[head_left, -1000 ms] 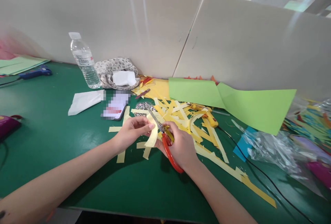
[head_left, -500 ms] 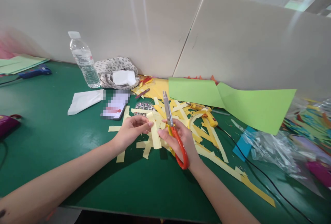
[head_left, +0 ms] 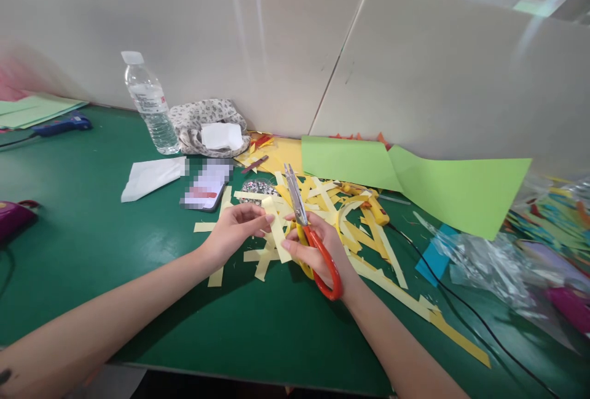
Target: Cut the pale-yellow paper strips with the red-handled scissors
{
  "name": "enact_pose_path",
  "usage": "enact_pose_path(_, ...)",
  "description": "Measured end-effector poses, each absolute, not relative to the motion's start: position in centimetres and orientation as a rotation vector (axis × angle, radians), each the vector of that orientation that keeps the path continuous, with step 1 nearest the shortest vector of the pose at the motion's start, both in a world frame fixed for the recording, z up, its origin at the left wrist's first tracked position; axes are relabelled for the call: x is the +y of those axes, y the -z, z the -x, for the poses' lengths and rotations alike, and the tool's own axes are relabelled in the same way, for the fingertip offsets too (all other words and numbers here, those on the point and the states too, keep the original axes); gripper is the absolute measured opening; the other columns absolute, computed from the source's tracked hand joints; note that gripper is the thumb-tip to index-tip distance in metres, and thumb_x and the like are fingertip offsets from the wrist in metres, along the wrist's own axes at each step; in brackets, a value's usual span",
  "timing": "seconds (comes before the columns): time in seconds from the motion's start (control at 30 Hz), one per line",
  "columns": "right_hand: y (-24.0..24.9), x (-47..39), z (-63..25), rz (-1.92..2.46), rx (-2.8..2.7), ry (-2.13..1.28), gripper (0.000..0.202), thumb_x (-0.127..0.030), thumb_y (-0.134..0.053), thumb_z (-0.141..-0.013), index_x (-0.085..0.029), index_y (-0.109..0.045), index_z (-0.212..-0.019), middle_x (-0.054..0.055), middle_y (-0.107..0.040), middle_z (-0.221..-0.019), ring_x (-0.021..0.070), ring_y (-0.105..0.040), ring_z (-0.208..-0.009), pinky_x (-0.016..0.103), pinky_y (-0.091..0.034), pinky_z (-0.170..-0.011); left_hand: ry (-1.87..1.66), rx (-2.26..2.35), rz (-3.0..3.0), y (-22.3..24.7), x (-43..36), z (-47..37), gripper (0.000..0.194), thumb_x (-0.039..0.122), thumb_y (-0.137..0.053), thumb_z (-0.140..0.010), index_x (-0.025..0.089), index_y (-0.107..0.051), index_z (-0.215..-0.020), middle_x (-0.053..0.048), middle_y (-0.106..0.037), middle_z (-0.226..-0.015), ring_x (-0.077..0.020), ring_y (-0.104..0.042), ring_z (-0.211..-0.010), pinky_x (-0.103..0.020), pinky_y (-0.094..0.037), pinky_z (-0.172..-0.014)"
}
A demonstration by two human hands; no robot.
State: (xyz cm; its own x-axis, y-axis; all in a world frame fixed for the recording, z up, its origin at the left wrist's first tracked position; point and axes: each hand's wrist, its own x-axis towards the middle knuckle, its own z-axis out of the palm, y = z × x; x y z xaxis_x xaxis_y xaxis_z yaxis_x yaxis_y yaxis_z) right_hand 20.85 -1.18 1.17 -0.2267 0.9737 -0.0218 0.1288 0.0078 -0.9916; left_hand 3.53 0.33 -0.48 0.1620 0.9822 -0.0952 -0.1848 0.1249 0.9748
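Between thumb and fingers, my left hand pinches a short pale yellow paper strip that is bent over at its top. My right hand holds red-handled scissors, their metal blades pointing up and away and lying close together. The right thumb is at the lower right edge of the strip. Beneath and behind both hands lies a heap of loose pale and darker yellow paper strips. A clear packet of small beads or gems lies just behind my left hand.
A phone, white tissue, water bottle and patterned pouch stand or lie at the left back. Light green sheets lean along the partition. A yellow glue gun trails a black cord across the right side, near crumpled clear plastic.
The strip's lower end has swung slightly right, against the right thumb. The scissors have tilted a little further left at the tip. Both hands keep their hold.
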Motion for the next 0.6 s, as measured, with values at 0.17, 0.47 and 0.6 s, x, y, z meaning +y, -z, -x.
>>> enact_pose_path(0.17, -1.42, -1.31, -20.72, 1.216, -1.479, -1.304, 0.039, -0.031, -0.07, -0.064, -0.019, -0.055, -0.098, -0.004, -0.058, -0.059, 0.0099, -0.051, -0.051, 0.025, -0.044, -0.052, -1.106, 1.007, -1.045, 0.71, 0.47, -3.49, 0.014, 0.03, -0.07, -0.068, 0.018, -0.062, -0.068, 0.001, -0.063, -0.064, -0.0103, -0.06, -0.062, -0.023, -0.051, -0.063)
enact_pose_path(0.47, -0.92, -1.25, -20.82, 1.203, -1.497, -1.298, 0.044, -0.025, -0.074, -0.058, -0.02, -0.055, -0.098, -0.003, -0.06, -0.061, 0.0105, -0.053, -0.054, 0.025, -0.045, -0.054, -1.086, 0.918, -0.916, 0.77, 0.67, -3.42, 0.018, 0.033, -0.071, -0.069, 0.017, -0.063, -0.075, 0.0, -0.063, -0.075, -0.0105, -0.059, -0.069, -0.023, -0.052, -0.064)
enact_pose_path(0.6, -1.03, -1.35, -20.78, 1.227, -1.524, -1.285, 0.047, -0.02, -0.073, -0.056, -0.02, -0.055, -0.099, -0.004, -0.06, -0.061, 0.0115, -0.054, -0.055, 0.026, -0.046, -0.056, -1.103, 0.918, -0.893, 0.66, 0.93, -3.02, 0.02, 0.035, -0.068, -0.072, 0.016, -0.066, -0.077, -0.002, -0.063, -0.075, -0.0106, -0.058, -0.07, -0.022, -0.05, -0.065)
